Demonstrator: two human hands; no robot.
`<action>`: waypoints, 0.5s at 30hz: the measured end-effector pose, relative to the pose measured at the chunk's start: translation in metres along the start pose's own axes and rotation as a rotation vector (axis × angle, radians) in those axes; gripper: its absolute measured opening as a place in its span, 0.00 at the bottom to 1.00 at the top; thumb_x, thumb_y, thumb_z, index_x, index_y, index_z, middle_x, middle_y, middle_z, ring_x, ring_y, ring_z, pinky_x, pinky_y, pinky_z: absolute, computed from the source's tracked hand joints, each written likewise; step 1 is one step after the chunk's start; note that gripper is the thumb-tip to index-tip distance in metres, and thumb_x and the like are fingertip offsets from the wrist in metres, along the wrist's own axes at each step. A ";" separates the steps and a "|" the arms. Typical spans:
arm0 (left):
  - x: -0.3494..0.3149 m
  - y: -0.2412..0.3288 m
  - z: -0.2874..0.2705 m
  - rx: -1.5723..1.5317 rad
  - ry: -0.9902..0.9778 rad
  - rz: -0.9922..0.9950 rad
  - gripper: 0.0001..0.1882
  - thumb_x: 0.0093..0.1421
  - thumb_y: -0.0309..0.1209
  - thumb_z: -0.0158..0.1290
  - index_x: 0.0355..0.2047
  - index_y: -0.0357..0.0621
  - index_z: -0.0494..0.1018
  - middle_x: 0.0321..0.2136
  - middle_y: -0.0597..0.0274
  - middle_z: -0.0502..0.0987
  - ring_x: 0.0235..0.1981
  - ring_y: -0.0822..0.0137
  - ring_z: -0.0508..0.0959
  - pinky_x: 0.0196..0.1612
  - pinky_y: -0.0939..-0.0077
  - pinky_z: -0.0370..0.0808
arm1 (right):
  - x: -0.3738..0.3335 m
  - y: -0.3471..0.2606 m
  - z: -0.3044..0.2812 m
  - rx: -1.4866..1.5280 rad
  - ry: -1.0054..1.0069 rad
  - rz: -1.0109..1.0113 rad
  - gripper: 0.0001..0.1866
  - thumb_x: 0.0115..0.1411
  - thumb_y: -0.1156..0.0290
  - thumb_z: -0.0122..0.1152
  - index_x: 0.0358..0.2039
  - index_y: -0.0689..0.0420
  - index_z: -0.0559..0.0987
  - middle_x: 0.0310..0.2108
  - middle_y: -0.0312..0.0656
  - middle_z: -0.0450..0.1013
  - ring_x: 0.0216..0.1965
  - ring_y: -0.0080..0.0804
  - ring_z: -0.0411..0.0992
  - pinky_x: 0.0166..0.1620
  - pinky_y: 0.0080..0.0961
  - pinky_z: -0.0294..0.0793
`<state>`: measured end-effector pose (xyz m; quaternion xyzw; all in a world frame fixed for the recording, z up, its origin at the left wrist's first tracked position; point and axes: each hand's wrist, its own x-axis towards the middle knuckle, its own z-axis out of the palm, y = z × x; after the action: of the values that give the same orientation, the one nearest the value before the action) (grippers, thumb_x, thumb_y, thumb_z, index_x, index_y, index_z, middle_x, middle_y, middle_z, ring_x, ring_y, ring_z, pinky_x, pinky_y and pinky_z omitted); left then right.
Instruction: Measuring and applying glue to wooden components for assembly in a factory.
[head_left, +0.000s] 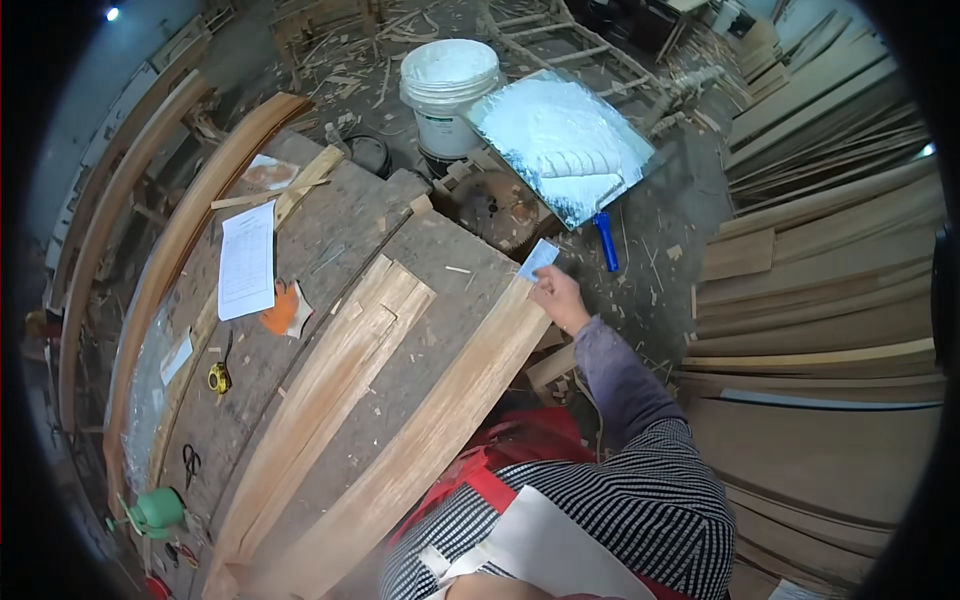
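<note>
The table [455, 315] spans the left and centre of the frame. A pale board [430, 440] runs from bottom left of centre to mid-frame. I cannot tell the left hand's state; the right hand [560, 298], right of centre, pinches a pale-blue piece [539, 258] at the board's upper end.

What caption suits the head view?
Right hand pinching a pale-blue piece at a long plank's far end, with a white bucket on the floor beyond.
</note>
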<state>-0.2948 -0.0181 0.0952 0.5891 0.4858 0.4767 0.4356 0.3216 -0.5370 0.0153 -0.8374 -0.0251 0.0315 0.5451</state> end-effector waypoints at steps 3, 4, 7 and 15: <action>-0.028 0.026 0.039 -0.095 -0.090 -0.079 0.32 0.55 0.27 0.65 0.57 0.27 0.65 0.52 0.45 0.74 0.48 0.60 0.74 0.52 0.69 0.75 | 0.041 0.006 -0.017 -0.142 0.041 -0.121 0.21 0.52 0.76 0.67 0.47 0.62 0.74 0.31 0.40 0.76 0.31 0.23 0.73 0.39 0.24 0.73; -0.035 0.030 0.052 -0.097 -0.094 -0.077 0.32 0.55 0.27 0.65 0.57 0.27 0.65 0.52 0.45 0.74 0.48 0.60 0.74 0.52 0.69 0.75 | 0.055 0.006 -0.023 -0.165 0.074 -0.172 0.21 0.52 0.75 0.67 0.47 0.62 0.74 0.30 0.41 0.76 0.30 0.26 0.74 0.38 0.25 0.73; -0.055 0.022 0.082 -0.430 -0.147 -0.104 0.25 0.54 0.27 0.66 0.50 0.27 0.73 0.46 0.46 0.78 0.44 0.62 0.76 0.47 0.70 0.76 | 0.084 0.000 -0.037 -0.257 0.067 -0.154 0.21 0.51 0.75 0.67 0.47 0.61 0.74 0.32 0.43 0.76 0.33 0.31 0.75 0.39 0.29 0.73; -0.078 -0.027 0.083 -0.293 0.349 -0.322 0.06 0.56 0.23 0.62 0.29 0.29 0.81 0.34 0.51 0.82 0.37 0.66 0.77 0.43 0.71 0.76 | 0.048 -0.024 -0.017 -0.713 0.275 -0.221 0.31 0.50 0.71 0.69 0.54 0.62 0.70 0.53 0.50 0.69 0.58 0.48 0.64 0.59 0.47 0.61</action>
<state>-0.2228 -0.0958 0.0437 0.3440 0.5665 0.5609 0.4961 0.3702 -0.5386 0.0431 -0.9628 -0.0510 -0.1505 0.2183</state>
